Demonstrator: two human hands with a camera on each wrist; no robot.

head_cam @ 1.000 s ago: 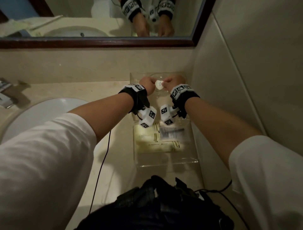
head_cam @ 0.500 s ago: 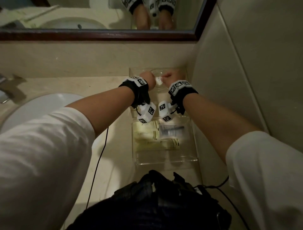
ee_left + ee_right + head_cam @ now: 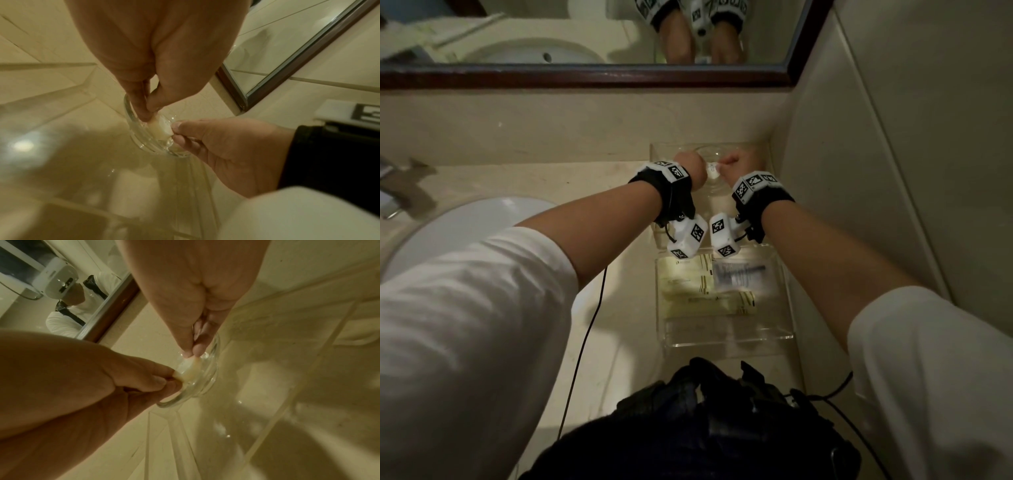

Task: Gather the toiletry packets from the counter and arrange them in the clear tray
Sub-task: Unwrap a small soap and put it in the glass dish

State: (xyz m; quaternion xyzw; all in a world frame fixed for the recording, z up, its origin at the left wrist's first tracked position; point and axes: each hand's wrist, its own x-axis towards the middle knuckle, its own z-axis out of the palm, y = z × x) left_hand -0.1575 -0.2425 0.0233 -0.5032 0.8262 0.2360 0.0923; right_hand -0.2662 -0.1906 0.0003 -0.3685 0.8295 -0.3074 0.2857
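A small white packet (image 3: 712,169) is pinched from both sides. My left hand (image 3: 693,166) holds one end between thumb and finger (image 3: 144,112), and my right hand (image 3: 727,163) pinches the other end (image 3: 192,352). The packet (image 3: 161,128) hangs just inside a round glass dish (image 3: 213,369) at the far end of the clear tray (image 3: 729,337). Nearer me in the tray lie two yellow packets (image 3: 688,277) (image 3: 709,305) and a clear packet with dark print (image 3: 739,275).
The tray sits in the counter's right corner, against the tiled wall (image 3: 859,171) and below the mirror (image 3: 585,34). A white sink basin (image 3: 465,226) and a tap (image 3: 393,192) are to the left. A black cable (image 3: 585,335) crosses the counter. Dark gear (image 3: 705,421) is at my waist.
Both hands have carried the small white packet a little farther back and down into the glass dish. Both keep their pinch on it.
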